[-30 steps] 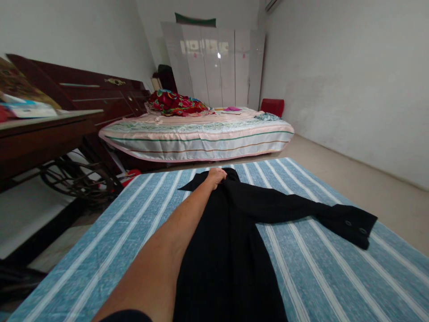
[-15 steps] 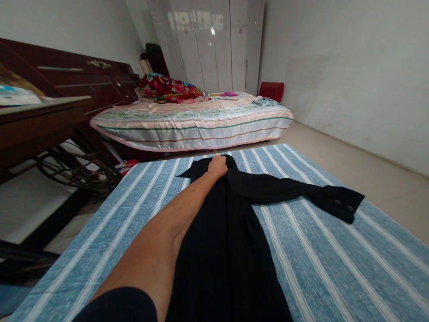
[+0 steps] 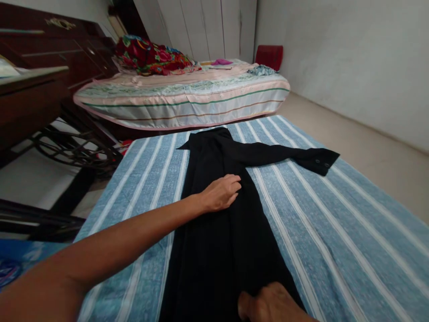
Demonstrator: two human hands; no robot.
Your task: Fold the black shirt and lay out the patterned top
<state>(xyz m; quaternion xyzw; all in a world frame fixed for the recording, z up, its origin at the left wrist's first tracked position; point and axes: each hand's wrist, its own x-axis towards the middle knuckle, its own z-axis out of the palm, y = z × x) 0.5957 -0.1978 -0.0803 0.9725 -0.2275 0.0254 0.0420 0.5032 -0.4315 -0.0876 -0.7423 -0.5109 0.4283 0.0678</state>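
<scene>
A black long-sleeved shirt (image 3: 208, 250) lies lengthwise on the bed with the blue-and-white striped cover (image 3: 301, 210). One sleeve stretches out to the right, its buttoned cuff (image 3: 321, 162) lying flat. The other sleeve does not show; a pointed black corner sticks out on the left near the collar end. My left hand (image 3: 221, 193) rests on the upper middle of the shirt, fingers curled in on the fabric. At the bottom edge of the view, my right hand (image 3: 271, 305) is closed on the lower part, its fingertips partly hidden.
Beyond the striped cover stands another bed (image 3: 187, 105) with a red floral quilt (image 3: 150, 56). On the left are a wooden table (image 3: 33, 85) and a black metal wheel frame (image 3: 67, 147). A red box-like object (image 3: 269, 57) sits by the right wall.
My left hand has left the collar and come down to the shirt's middle. My right hand has come into view at the bottom. The view has tilted downward.
</scene>
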